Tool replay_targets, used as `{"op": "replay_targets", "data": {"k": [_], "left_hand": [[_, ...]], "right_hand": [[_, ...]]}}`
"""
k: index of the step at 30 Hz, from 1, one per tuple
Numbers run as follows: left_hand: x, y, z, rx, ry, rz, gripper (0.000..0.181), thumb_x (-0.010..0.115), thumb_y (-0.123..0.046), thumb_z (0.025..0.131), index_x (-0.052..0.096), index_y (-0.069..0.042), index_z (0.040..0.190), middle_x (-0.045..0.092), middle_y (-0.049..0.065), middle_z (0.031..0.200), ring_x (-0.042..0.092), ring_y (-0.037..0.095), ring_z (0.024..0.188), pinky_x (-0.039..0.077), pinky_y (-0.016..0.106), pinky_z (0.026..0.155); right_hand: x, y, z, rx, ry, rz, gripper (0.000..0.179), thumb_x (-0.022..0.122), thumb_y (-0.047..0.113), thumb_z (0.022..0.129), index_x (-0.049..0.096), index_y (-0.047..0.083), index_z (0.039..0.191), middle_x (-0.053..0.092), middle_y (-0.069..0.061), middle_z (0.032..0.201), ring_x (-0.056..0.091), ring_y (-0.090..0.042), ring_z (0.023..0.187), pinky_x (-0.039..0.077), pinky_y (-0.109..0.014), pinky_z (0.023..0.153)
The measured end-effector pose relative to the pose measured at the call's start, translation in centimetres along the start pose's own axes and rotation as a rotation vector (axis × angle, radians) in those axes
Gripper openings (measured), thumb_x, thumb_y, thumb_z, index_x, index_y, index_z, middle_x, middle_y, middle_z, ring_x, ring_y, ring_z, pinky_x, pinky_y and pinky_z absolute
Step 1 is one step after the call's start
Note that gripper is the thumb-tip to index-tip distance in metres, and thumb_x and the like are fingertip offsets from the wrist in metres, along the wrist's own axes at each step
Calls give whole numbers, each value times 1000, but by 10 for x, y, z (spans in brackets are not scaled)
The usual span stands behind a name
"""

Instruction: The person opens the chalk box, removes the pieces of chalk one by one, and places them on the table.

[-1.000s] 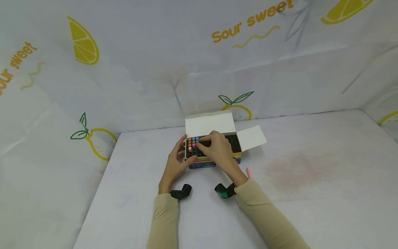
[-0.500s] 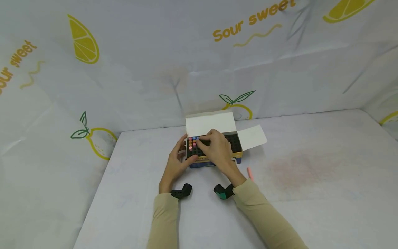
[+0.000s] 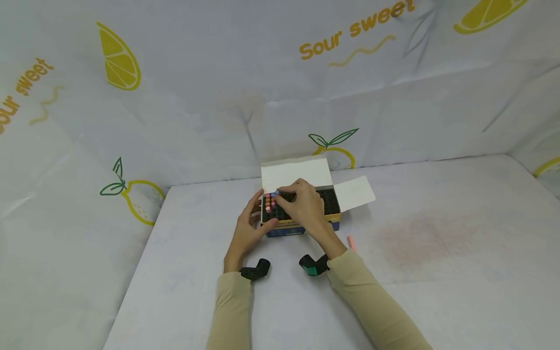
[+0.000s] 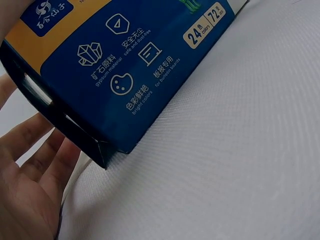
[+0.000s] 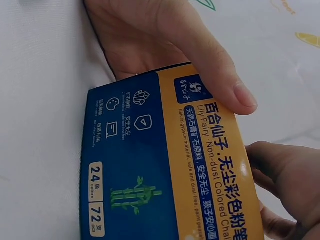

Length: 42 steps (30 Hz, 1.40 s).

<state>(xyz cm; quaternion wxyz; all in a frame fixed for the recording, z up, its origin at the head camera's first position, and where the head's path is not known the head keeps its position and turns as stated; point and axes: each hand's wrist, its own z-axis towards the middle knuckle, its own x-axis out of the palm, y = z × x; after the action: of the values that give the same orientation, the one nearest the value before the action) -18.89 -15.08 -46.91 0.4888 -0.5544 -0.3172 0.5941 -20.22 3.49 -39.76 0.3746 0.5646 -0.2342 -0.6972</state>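
Note:
A blue and yellow chalk box (image 3: 284, 232) stands with its white lid raised, and its black insert is full of holes. Colored chalks (image 3: 268, 203), pink, orange and blue, stand upright in the insert's left end. My left hand (image 3: 246, 232) grips the box's left end; its thumb lies on the front face, as the right wrist view shows. Over the insert, my right hand (image 3: 306, 206) pinches a blue chalk (image 3: 277, 193) at the back row between thumb and forefinger. In the right wrist view the box front (image 5: 135, 150) hides those fingertips.
A pink chalk stick (image 3: 352, 243) lies on the white table (image 3: 415, 301), partly behind the right forearm. The box's side flap (image 3: 355, 193) sticks out to the right. Behind stands a cloth backdrop (image 3: 197, 121) with lemon prints.
My right hand has shifted slightly left and back, its fingertips now at the back-row blue chalk. My left hand and the box have stayed in place.

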Motion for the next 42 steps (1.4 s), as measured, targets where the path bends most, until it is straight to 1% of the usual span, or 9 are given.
{"op": "replay_targets", "data": {"k": [4,9,11,17,23,29,34,37,42], "left_hand": [[1,0,0,1,-1,14,87,79,-50,85,36,-35,159,55,14,142,57,33,124,47,53,109],[1,0,-1,-3,3,11,87,79,-50,85,36,-36,159,54,14,144,57,33,125,47,55,110],[2,0,-1,-8,3,11,87,80,-48,85,36,-36,159,54,14,144,57,34,126,46,55,111],[1,2,-1,-27,1,18,87,80,-47,85,35,-38,158,54,13,144,56,32,127,45,54,112],[1,3,-2,-20,0,23,85,79,-45,87,34,-37,159,54,13,144,57,31,127,46,53,112],[1,0,-2,-24,1,18,86,80,-47,86,34,-39,159,53,13,145,56,32,127,46,53,111],[1,0,-1,-26,-3,18,85,80,-40,87,34,-39,159,52,13,145,57,32,127,46,52,112],[1,0,-1,-26,-2,25,85,80,-41,87,34,-39,158,51,13,145,57,31,127,46,52,112],[1,-1,-1,-29,-6,28,84,80,-46,86,35,-43,157,51,12,146,56,32,128,46,53,112]], "right_hand": [[-1,1,1,-13,-32,41,25,80,25,90,81,9,110,67,-13,100,61,-17,63,42,-20,47],[-9,4,2,-60,-99,162,24,80,19,89,81,2,106,65,-16,95,64,-24,69,44,-20,56],[-13,6,2,-75,-120,202,24,81,18,88,81,1,105,64,-17,95,64,-26,70,44,-20,57],[-25,9,-1,-89,-157,245,24,83,18,86,81,1,103,65,-17,97,66,-28,76,48,-22,62],[-37,5,-11,-80,-145,277,25,83,17,86,81,0,104,64,-18,97,64,-25,75,51,-24,66],[-51,0,-25,-116,-112,267,22,84,14,84,81,0,101,63,-14,91,58,-15,67,48,-21,61],[-67,-10,-38,-135,-59,264,17,83,12,85,82,2,98,62,-12,87,56,-10,67,48,-21,60],[-78,-17,-45,-121,-35,235,15,82,13,86,82,4,97,60,-10,84,55,-8,66,48,-21,58],[-97,-28,-58,-95,-15,181,13,82,16,87,82,7,96,63,-6,85,57,-5,68,50,-23,58]]}}
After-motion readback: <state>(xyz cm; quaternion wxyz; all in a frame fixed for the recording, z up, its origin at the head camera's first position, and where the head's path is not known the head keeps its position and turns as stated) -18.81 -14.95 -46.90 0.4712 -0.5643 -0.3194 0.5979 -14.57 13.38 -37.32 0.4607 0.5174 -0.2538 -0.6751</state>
